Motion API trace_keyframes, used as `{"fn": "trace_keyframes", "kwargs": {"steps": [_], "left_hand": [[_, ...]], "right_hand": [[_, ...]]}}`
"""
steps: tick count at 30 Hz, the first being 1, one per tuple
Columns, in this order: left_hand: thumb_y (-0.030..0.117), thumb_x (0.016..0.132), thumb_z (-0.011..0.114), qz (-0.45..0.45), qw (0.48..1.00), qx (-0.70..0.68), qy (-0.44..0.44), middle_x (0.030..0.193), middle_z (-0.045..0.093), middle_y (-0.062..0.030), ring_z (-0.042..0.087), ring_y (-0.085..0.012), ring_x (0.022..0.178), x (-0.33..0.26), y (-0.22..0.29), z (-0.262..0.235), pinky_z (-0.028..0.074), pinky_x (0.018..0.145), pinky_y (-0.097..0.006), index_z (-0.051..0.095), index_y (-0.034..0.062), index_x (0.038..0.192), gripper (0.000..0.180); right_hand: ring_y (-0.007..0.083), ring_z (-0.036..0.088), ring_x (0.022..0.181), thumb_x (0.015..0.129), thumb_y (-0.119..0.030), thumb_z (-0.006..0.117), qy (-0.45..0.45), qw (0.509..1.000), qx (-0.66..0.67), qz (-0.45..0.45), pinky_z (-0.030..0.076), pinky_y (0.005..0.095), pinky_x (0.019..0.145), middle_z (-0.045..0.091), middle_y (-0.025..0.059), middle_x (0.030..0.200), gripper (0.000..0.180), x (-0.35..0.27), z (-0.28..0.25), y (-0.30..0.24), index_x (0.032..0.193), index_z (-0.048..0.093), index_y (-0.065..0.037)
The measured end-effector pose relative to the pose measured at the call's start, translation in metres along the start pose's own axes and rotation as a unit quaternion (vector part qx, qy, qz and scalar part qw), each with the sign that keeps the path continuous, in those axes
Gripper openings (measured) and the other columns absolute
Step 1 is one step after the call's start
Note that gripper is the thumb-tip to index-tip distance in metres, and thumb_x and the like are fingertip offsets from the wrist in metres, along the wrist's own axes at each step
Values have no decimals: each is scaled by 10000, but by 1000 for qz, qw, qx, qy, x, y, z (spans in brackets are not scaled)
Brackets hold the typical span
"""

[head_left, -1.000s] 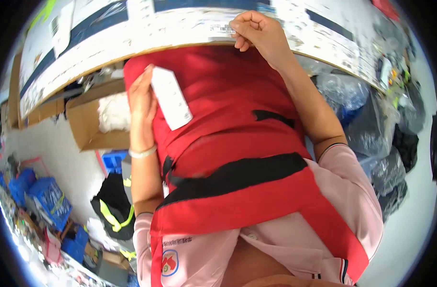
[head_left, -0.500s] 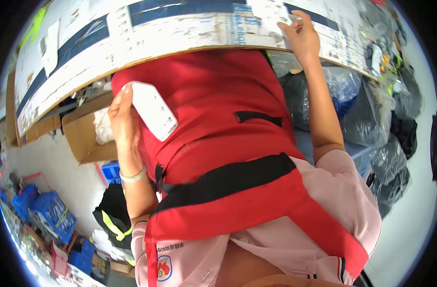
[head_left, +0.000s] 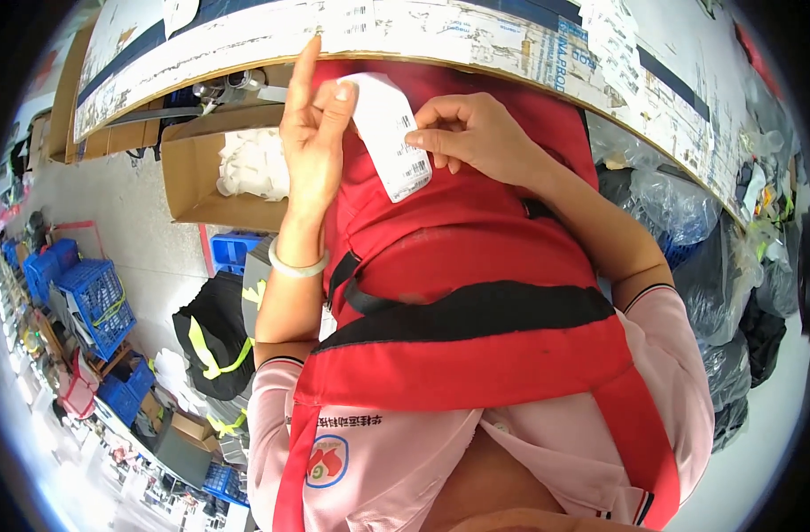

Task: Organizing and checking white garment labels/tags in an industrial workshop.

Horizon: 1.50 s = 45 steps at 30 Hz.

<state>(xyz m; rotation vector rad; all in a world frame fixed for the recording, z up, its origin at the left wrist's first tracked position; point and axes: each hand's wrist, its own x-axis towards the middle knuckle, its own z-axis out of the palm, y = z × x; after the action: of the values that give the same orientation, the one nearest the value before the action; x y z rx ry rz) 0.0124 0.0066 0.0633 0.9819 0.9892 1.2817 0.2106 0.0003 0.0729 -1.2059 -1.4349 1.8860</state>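
A white rectangular paper label (head_left: 389,133) with printed barcodes is held in front of my red apron (head_left: 458,266). My left hand (head_left: 312,133) pinches its upper left edge between thumb and fingers, with the index finger pointing up. My right hand (head_left: 471,133) grips the label's right edge with its fingertips. Both hands sit just below the edge of a cardboard-covered table (head_left: 511,44) plastered with several stuck labels. A pale bangle is on my left wrist.
An open cardboard box (head_left: 219,168) with white material stands under the table at left. Blue plastic crates (head_left: 90,297) and a black and yellow bag (head_left: 214,341) lie on the floor at left. Dark and clear plastic bags (head_left: 688,230) pile at right.
My right hand came down from the table top and took hold of the label's right edge. My left hand rose with the label toward the table edge.
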Motion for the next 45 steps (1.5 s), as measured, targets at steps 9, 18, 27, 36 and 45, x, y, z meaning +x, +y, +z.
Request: {"fn": "trace_keyframes", "kwargs": {"steps": [9, 18, 27, 36, 45], "left_hand": [[28, 843, 680, -152, 969, 79, -179, 890, 669, -38, 582, -51, 750, 4, 2, -13, 479, 679, -179, 654, -24, 1074, 238], [33, 808, 722, -177, 951, 171, -188, 798, 662, -4, 540, -14, 637, 3, -11, -7, 431, 556, -153, 670, -15, 1034, 237], [354, 964, 523, -225, 970, 27, -87, 816, 672, -67, 589, -101, 663, 13, -58, -33, 480, 594, -228, 677, -19, 1031, 409], [307, 943, 572, -233, 968, 21, -89, 819, 674, -69, 601, -102, 655, 16, -63, -33, 493, 574, -226, 684, -16, 1025, 352], [264, 930, 599, -232, 969, 14, -85, 818, 675, -64, 604, -100, 665, 16, -65, -34, 496, 572, -230, 684, -15, 1030, 309]], "right_hand": [[58, 566, 612, 912, -169, 620, 55, 996, 16, -64, 469, 194, 554, 615, 22, 738, 171, 4, 1, 11, 955, 638, -4], [69, 565, 696, 887, -139, 630, 89, 974, -142, -152, 476, 214, 625, 642, 29, 793, 157, 12, -15, 7, 928, 653, 10], [91, 615, 673, 901, -176, 630, 179, 981, -26, -66, 499, 196, 593, 633, 26, 794, 176, 36, -69, 15, 968, 645, -14], [90, 619, 671, 898, -209, 641, 190, 981, -34, -26, 511, 194, 593, 635, 43, 812, 218, 53, -74, 13, 975, 641, -5], [138, 615, 591, 897, -95, 594, 192, 980, -43, -22, 502, 233, 492, 625, 106, 723, 166, 53, -71, 2, 878, 600, 70]]}}
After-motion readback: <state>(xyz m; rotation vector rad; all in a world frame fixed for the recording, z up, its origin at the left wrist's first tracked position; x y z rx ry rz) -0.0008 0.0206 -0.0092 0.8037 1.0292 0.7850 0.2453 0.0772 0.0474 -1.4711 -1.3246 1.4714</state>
